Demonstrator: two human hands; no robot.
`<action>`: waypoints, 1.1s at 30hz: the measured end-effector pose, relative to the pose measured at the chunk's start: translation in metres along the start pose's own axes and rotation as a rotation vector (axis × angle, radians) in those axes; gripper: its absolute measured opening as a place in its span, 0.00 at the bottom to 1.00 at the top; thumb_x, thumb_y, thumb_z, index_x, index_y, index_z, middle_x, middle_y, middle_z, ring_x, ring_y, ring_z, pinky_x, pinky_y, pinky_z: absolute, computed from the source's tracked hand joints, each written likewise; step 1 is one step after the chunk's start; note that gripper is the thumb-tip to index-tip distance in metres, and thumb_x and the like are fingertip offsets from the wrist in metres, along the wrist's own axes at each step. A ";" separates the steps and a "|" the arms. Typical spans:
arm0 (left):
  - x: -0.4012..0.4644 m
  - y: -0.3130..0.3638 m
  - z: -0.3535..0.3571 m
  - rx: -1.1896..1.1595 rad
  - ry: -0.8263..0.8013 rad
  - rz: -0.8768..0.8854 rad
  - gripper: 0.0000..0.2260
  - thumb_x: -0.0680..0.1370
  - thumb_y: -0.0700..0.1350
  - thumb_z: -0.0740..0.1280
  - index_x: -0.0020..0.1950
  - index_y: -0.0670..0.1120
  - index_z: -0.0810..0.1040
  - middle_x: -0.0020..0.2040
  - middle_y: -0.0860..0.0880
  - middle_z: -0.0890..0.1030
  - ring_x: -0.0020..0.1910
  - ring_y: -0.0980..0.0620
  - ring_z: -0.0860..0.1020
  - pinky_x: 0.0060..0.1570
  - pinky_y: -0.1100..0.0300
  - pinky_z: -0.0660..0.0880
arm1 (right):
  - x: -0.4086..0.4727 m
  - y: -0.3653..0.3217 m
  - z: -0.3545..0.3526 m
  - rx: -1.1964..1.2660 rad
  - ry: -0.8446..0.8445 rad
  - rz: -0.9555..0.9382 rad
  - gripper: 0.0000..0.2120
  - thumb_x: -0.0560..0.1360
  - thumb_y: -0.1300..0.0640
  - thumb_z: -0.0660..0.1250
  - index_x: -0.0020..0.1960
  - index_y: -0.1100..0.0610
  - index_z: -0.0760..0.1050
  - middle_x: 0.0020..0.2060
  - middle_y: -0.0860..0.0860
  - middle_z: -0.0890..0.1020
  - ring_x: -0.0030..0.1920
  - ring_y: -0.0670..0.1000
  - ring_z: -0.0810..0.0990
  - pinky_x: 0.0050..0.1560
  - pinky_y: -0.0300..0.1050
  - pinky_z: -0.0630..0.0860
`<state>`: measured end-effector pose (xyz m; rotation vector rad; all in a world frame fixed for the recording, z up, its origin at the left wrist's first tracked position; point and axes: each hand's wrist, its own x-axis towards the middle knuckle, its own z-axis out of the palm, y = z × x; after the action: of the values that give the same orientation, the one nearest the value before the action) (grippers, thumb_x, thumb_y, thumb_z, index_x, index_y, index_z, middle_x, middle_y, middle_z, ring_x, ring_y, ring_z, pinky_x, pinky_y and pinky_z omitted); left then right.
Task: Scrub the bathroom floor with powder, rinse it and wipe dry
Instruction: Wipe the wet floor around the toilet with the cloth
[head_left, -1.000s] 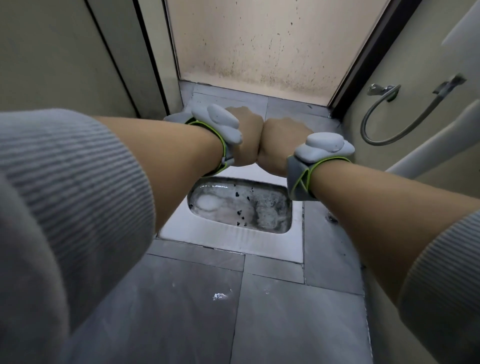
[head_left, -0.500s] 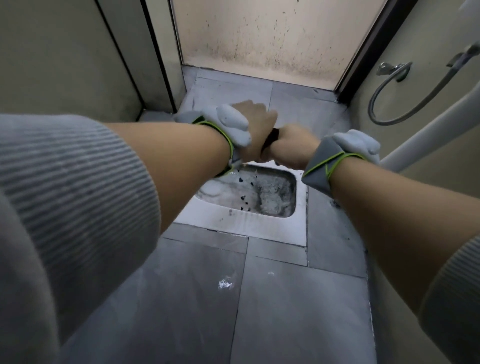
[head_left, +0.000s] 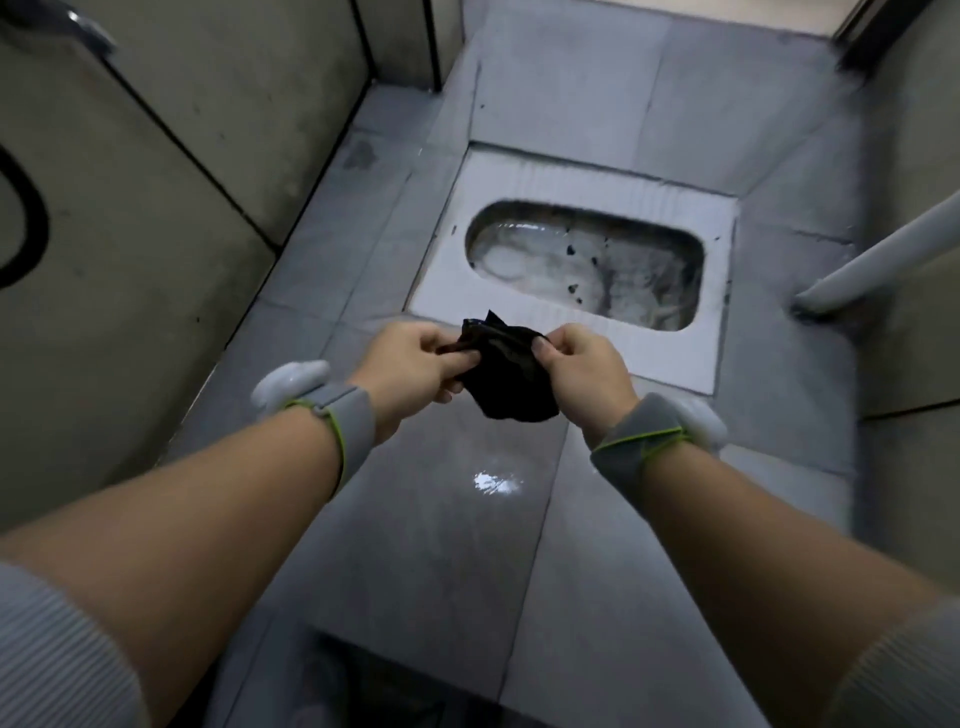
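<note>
The fingers (head_left: 457, 358) of the left hand (head_left: 410, 369) are curled and pinch the left edge of a crumpled black cloth (head_left: 506, 371), while the fingers (head_left: 545, 351) of the right hand (head_left: 582, 371) pinch its right edge, thumb on top; the cloth hangs bunched between the two hands, held in the air above the floor and just in front of the near rim of the squat toilet. Each wrist carries a grey band edged in green with a pale rounded device on its outer side, the left wristband (head_left: 337, 415) and the right wristband (head_left: 649, 431). Both forearms are bare, with ribbed grey sleeves (head_left: 57, 654) pushed up near the lower corners. Below the hands lies the grey tiled floor (head_left: 426, 561), with a small bright wet patch (head_left: 496, 483) shining on one tile. Beyond the cloth sits the white squat toilet (head_left: 550, 176), set into the floor, its bowl stained and wet with a few dark specks in it. A pale pipe (head_left: 878, 254) slants down to the floor at the right. Beige panelled walls (head_left: 156, 208) close in on the left side.
</note>
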<state>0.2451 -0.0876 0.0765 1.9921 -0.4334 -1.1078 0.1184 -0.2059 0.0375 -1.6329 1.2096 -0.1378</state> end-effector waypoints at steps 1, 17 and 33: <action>-0.004 -0.015 -0.004 -0.018 0.041 -0.028 0.04 0.77 0.38 0.67 0.48 0.36 0.79 0.37 0.42 0.77 0.32 0.50 0.74 0.28 0.63 0.71 | -0.006 0.007 0.011 0.047 0.035 0.049 0.12 0.75 0.49 0.65 0.37 0.53 0.72 0.35 0.51 0.77 0.44 0.57 0.78 0.49 0.52 0.76; -0.035 -0.161 -0.149 0.450 0.560 0.108 0.11 0.76 0.38 0.61 0.50 0.47 0.82 0.48 0.47 0.82 0.48 0.46 0.79 0.50 0.50 0.76 | -0.065 0.017 0.164 0.002 -0.075 -0.130 0.14 0.72 0.57 0.72 0.34 0.53 0.69 0.39 0.54 0.77 0.43 0.56 0.76 0.47 0.57 0.75; -0.060 -0.331 -0.189 0.909 -0.098 0.039 0.25 0.78 0.37 0.57 0.74 0.49 0.64 0.74 0.50 0.64 0.71 0.48 0.65 0.70 0.56 0.62 | -0.088 0.106 0.334 -0.691 -0.240 -0.636 0.33 0.75 0.47 0.58 0.77 0.59 0.58 0.77 0.56 0.59 0.77 0.58 0.56 0.76 0.56 0.50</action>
<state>0.3412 0.2454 -0.0918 2.6715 -1.1826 -1.0819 0.2120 0.0864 -0.1528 -2.5212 0.5292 0.0947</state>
